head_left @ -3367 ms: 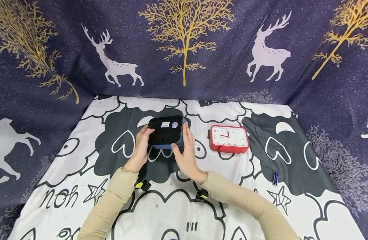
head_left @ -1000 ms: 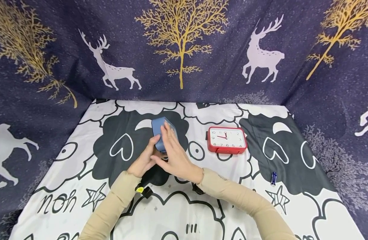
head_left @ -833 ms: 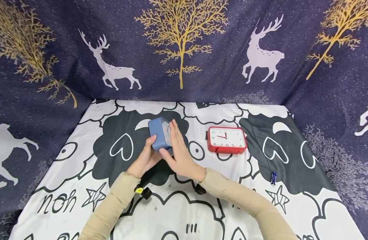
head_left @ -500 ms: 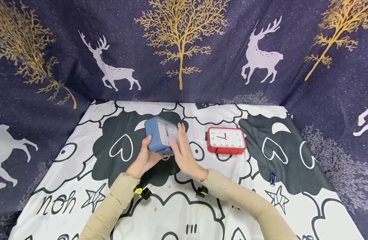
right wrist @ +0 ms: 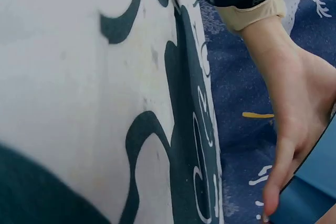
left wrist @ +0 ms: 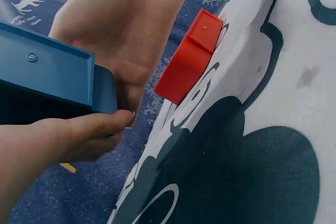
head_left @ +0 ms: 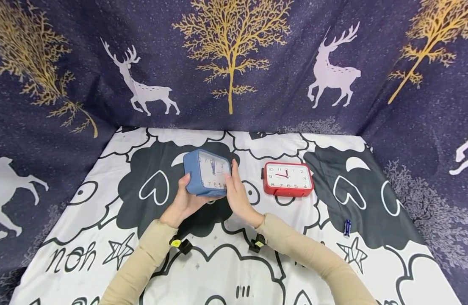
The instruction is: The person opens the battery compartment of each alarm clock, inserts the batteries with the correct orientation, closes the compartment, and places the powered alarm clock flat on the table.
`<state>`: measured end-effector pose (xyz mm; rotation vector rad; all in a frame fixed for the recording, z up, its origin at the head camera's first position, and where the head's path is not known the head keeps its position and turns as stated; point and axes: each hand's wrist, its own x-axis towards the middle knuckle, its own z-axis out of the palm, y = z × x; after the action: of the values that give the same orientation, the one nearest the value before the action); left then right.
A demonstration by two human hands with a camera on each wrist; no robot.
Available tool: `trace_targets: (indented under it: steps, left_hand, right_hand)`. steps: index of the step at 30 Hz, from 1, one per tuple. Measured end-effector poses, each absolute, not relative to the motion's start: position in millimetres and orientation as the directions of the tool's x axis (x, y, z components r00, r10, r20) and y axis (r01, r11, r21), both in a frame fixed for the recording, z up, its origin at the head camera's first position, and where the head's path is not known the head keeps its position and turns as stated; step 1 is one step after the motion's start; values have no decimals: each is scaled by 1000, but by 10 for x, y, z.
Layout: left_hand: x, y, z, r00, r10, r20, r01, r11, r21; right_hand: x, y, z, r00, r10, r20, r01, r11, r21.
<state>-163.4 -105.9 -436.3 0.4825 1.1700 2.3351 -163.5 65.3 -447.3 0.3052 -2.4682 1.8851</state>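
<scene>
In the head view a blue alarm clock (head_left: 195,174) is held up over the cloth, its white dial turned toward me and angled right. My left hand (head_left: 183,202) grips its left side, with the thumb on the blue casing and the fingers below, partly hidden. At the opposite end, my right hand (head_left: 240,198) holds the right edge, thumb by the dial's lower corner and other fingers along the side. The left wrist view shows the clock's underside (left wrist: 47,66) with a screw. In the right wrist view, my left hand (right wrist: 294,90) cups the casing (right wrist: 310,192).
A red alarm clock (head_left: 289,191) lies to the right, dial up. Small blue batteries (head_left: 347,228) rest farther right on the patterned cloth (head_left: 218,275). A dark curtain (head_left: 203,118) with deer and trees hangs behind.
The blue clock has turned from showing its black back to showing its dial. My right hand has swung from across the front to the clock's right edge. The red clock and batteries stay put.
</scene>
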Motion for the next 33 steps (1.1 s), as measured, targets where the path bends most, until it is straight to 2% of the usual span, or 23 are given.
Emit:
trace_targets:
  steps: [5,8,14,19,23,26,30,33]
  left_hand:
    - [-1640,-1083,-4382,-797,585,147,-297,-593,749]
    - [-1647,-1089,-4387,-778,609,155,-324,-599,732]
    - [-1672,-1133,-4421,-752,653,92,-374,-537,756]
    - [-1724,-1200,-4467,-778,627,17,-371,-481,795]
    - [-1752,-1220,-4490,-881,473,16,-246,-487,838]
    - [-1762,-1202,-4502,-953,284,105,-47,-482,875]
    - [-1774,-1182,-4505,-963,96,251,190,-416,889]
    - [-1785,-1181,-4509,-957,39,288,255,-363,896]
  right_hand:
    - [-1682,621,-4489,-994,-106,33,-47,127,-991]
    - [-1691,600,-4467,-997,-74,-19,19,3,-1000]
    - [-1666,574,-4427,-987,-117,-109,142,-325,-935]
    - [-1623,605,-4425,-981,-127,-149,188,-398,-898]
    - [-1623,626,-4408,-979,-110,-172,203,-415,-887]
    - [-1638,631,-4389,-976,-103,-192,218,-418,-882]
    - [-1651,630,-4368,-975,-100,-196,220,-420,-881]
    - [-1647,626,-4347,-981,-87,-171,192,-421,-887]
